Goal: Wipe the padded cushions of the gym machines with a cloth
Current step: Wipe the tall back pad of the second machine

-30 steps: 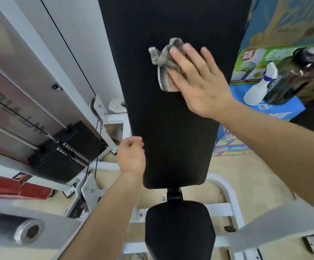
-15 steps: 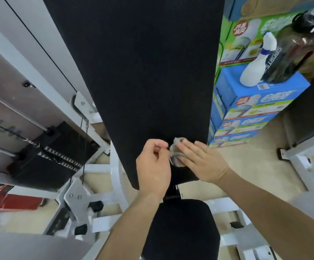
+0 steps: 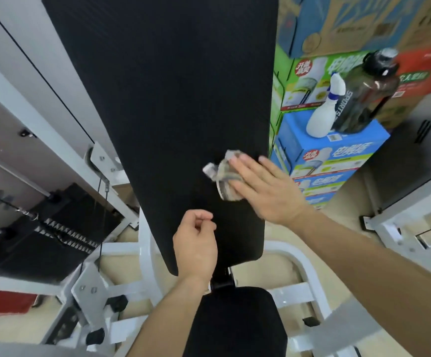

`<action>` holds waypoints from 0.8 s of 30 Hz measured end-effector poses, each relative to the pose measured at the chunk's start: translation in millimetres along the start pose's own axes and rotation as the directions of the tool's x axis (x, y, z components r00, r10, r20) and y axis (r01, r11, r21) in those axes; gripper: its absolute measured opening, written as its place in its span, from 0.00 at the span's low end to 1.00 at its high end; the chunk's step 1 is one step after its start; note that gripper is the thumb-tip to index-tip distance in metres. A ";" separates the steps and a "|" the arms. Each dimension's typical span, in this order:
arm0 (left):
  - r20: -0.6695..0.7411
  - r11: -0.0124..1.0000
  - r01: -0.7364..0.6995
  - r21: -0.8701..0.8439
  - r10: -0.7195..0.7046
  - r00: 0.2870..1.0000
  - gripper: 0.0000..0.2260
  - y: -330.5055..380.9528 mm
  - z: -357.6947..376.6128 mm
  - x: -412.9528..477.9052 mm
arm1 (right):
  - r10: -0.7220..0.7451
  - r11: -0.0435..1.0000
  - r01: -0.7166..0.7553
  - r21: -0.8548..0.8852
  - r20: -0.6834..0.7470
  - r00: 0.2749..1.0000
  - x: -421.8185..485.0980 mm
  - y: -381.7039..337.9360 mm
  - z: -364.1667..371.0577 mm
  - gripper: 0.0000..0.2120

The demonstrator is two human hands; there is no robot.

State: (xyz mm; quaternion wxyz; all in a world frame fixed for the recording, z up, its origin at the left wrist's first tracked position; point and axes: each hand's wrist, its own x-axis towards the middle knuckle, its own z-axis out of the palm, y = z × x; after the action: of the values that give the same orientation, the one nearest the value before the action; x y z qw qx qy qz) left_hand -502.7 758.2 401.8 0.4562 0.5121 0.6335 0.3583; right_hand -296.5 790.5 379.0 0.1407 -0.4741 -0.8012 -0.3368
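A long black padded back cushion (image 3: 173, 104) fills the middle of the view, with a black seat cushion (image 3: 235, 323) below it. My right hand (image 3: 268, 191) presses a crumpled grey cloth (image 3: 224, 176) flat against the lower right part of the back cushion, fingers straight. My left hand (image 3: 196, 243) hovers in front of the cushion's lower edge, its fingers loosely curled and holding nothing.
White machine frame (image 3: 142, 253) surrounds the cushions. A black weight stack (image 3: 52, 233) with a cable sits at left. At right, stacked coloured boxes (image 3: 330, 155) carry a white spray bottle (image 3: 325, 117) and a dark jug (image 3: 363, 91). Red object at lower left.
My right hand has slid the cloth up and to the right from the cushion's bottom edge. My left hand has let go of the cloth and drawn back.
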 end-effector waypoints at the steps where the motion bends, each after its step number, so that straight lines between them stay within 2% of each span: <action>1: -0.006 1.000 -0.020 -0.018 0.020 1.000 0.10 15.8 -4.5 2.2 | 0.098 0.995 -0.099 0.000 -0.067 0.993 30.4 21.4 -15.9 0.26; 2: -0.009 0.999 -0.038 -0.028 0.038 0.999 0.11 30.8 -8.5 4.3 | 0.243 0.970 -0.241 0.028 -0.123 0.962 58.2 38.4 -30.8 0.25; 3: -0.013 0.998 -0.055 -0.032 0.054 0.998 0.11 43.8 -12.5 5.9 | 0.402 0.916 -0.394 0.080 -0.162 0.901 81.6 50.3 -43.2 0.25; 5: -0.032 0.996 -0.081 -0.047 0.080 0.996 0.11 60.5 -19.9 7.7 | 0.607 0.794 -0.582 0.174 -0.189 0.772 111.7 57.1 -56.3 0.25; 7: -0.041 0.995 -0.080 -0.061 0.077 0.996 0.11 64.5 -25.9 7.9 | 0.668 0.744 -0.632 0.219 -0.205 0.715 116.7 45.4 -55.0 0.25; 9: -0.060 0.995 -0.053 -0.086 0.048 0.997 0.11 55.3 -29.3 9.6 | 0.660 0.751 -0.619 0.231 -0.212 0.721 108.6 24.6 -44.5 0.25; 11: -0.082 0.992 0.027 -0.127 -0.038 0.996 0.10 36.2 -30.4 11.4 | 0.564 0.823 -0.532 0.201 -0.163 0.810 90.1 -6.8 -28.5 0.27; 13: -0.098 0.967 0.139 -0.212 -0.162 0.982 0.10 11.9 -31.9 12.6 | 0.410 0.905 -0.385 0.182 -0.123 0.904 64.4 -45.7 -7.0 0.27; 16: -0.121 0.914 0.293 -0.280 -0.336 0.934 0.09 -31.1 -36.0 13.8 | 0.192 0.969 -0.184 0.167 -0.037 0.981 27.6 -101.6 26.4 0.28; 20: -0.081 0.834 0.442 -0.331 -0.491 0.867 0.09 -89.4 -44.2 11.2 | -0.048 0.985 0.033 0.168 0.090 0.995 -10.9 -165.4 67.5 0.27; 24: 0.088 0.746 0.583 -0.323 -0.589 0.803 0.10 -137.6 -53.5 -2.0 | -0.270 0.963 0.255 0.090 0.251 0.930 -47.6 -209.7 95.7 0.36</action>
State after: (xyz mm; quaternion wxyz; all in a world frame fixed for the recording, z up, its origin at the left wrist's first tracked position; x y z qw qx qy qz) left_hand -597.4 726.8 293.0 0.6192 0.1987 0.6961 0.3043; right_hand -442.4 755.5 197.7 0.0009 -0.3989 -0.8779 -0.2647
